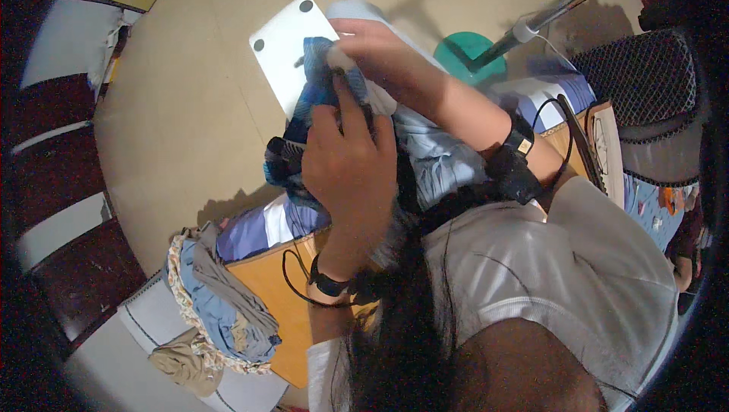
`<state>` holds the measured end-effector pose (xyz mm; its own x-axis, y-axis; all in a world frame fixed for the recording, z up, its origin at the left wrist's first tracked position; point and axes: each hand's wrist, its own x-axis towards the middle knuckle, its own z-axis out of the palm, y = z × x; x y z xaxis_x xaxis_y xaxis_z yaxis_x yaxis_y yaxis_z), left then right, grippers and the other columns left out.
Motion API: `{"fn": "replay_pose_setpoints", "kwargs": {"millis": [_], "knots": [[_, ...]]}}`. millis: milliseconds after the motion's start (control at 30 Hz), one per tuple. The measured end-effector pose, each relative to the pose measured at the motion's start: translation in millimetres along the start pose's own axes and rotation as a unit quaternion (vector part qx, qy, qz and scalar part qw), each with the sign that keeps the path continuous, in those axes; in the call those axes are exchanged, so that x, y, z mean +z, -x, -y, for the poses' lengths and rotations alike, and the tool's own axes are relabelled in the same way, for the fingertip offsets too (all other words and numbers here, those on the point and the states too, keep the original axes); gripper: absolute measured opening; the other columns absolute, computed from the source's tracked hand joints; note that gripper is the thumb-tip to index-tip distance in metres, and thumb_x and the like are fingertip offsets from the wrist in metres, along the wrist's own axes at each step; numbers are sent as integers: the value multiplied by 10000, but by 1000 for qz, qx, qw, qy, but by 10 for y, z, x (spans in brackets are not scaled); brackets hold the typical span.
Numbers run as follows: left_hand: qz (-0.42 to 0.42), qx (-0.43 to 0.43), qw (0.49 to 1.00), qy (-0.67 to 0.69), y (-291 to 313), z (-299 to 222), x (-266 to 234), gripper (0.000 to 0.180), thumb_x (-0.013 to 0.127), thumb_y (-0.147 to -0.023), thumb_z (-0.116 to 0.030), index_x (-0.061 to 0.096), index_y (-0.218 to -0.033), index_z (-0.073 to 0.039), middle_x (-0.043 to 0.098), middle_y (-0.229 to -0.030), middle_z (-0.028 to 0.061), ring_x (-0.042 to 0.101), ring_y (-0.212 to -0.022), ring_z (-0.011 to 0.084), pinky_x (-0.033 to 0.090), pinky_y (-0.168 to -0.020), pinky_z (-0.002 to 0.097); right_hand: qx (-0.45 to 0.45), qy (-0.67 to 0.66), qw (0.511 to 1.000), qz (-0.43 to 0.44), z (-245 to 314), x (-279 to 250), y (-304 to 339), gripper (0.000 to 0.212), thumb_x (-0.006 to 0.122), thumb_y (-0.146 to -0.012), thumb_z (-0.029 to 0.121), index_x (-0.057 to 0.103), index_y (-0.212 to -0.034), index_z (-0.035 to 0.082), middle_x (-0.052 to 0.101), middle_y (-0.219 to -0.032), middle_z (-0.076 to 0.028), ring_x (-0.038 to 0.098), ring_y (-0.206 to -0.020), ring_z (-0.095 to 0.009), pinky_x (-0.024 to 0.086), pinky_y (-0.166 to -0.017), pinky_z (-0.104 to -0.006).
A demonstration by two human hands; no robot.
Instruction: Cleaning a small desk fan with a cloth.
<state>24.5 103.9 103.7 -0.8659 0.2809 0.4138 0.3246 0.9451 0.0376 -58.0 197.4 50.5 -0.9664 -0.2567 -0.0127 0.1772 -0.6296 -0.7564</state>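
A blue plaid cloth (pixel 320 91) is bunched between my hands. My left hand (pixel 348 155) lies over it, index finger stretched toward my right thumb and the other fingers curled on the fabric. From the right, my right hand (pixel 369 46) grips the cloth's upper end; its thumb is smeared by motion and its other fingers are partly hidden. Just beyond the cloth is a white flat panel (pixel 279 47) with dark round spots at its corners. Crumpled light blue fabric (pixel 437 150) lies below my right forearm.
A heap of clothes (pixel 220 298) lies at the lower left beside an orange-brown board (pixel 266 283). A metal pole (pixel 547 21) meets a green round base (pixel 471 56) on the floor. Dark wooden furniture (pixel 64 161) lines the left; a black mesh seat (pixel 642 74) stands at right.
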Motion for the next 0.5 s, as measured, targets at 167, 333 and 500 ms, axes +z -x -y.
{"fn": "replay_pose_setpoints", "kwargs": {"millis": [167,333,500], "knots": [[8,-3,999,32,52,24,119,495,579,-701,-224,496,-1166,-75,447,-727,89,508,-554,224,435,-474,331,30,37,998,-38,197,-85,-63,218,571,-763,159,586,-923,12,612,-803,-58,578,-703,-113,455,-627,-236],[14,20,998,61,218,-20,651,541,578,-681,-223,478,-1202,-121,451,-717,94,501,-545,230,437,-474,338,66,-153,970,-179,420,-331,-253,279,589,-766,127,540,-981,-43,583,-987,-164,575,-908,-232,460,-848,-327],[8,2,998,61,273,125,878,537,571,-683,-213,478,-1204,-123,460,-728,103,501,-552,242,441,-490,348,12,-113,993,-26,108,-1203,-259,271,532,-807,113,511,-1031,-37,571,-1023,-161,560,-947,-236,446,-857,-348]]}}
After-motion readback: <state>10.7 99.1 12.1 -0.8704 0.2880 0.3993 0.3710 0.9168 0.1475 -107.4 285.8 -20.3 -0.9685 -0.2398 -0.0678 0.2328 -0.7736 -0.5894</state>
